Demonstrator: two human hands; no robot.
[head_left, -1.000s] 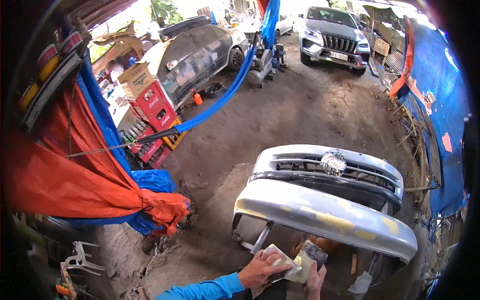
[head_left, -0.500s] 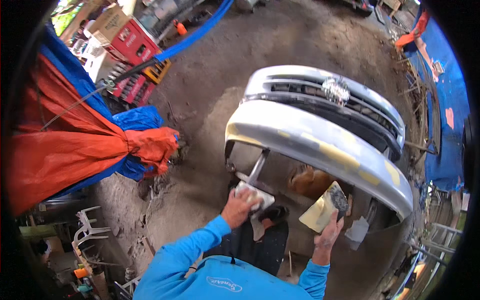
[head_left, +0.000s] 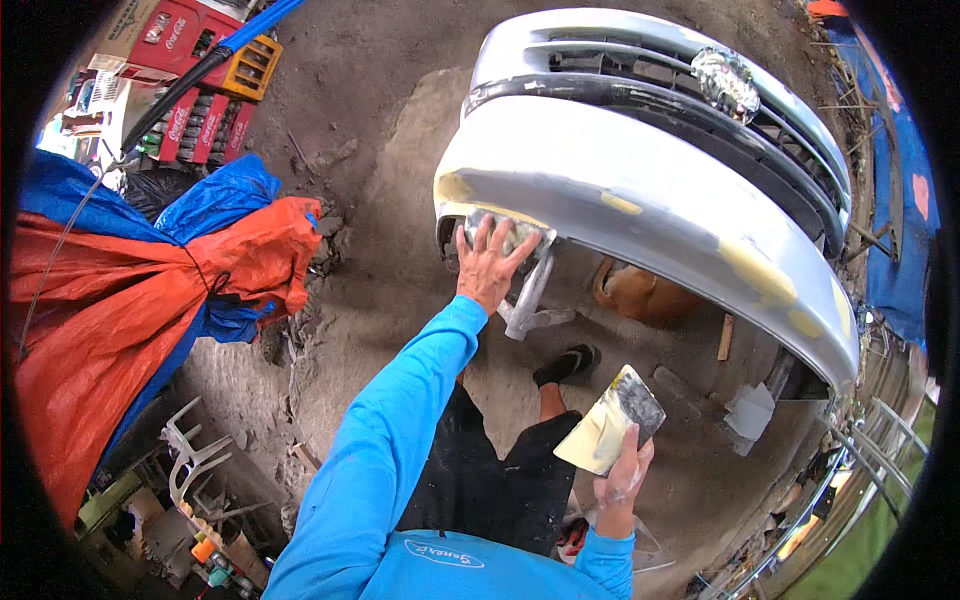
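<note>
A silver-grey car bumper [head_left: 600, 150] with yellowish filler patches lies across the work area in front of me. My left hand [head_left: 485, 268] is closed over a pale, grey-smeared flat piece [head_left: 517, 232], fingers spread across it, at the bumper's lower left edge. The palm hides part of this piece. Nearer my body, my right hand [head_left: 624, 478] grips a cream-coloured putty board [head_left: 597, 428] by its right side, thumb on top. Dark grey smears cover the board's upper right part. The board is apart from the bumper.
Behind the bumper lies a second silver bumper with a grille [head_left: 650, 45]. A metal stand [head_left: 530, 300] shows under the near one, with a brown animal [head_left: 645, 293] on the ground. An orange-and-blue tarp [head_left: 140, 280] hangs left; bottle crates [head_left: 205, 125] stand behind it.
My left hand has moved up and forward with the pale piece, from above the stand to the bumper's lower left edge. The putty board sits slightly lower. My view has shifted closer to the bumper.
</note>
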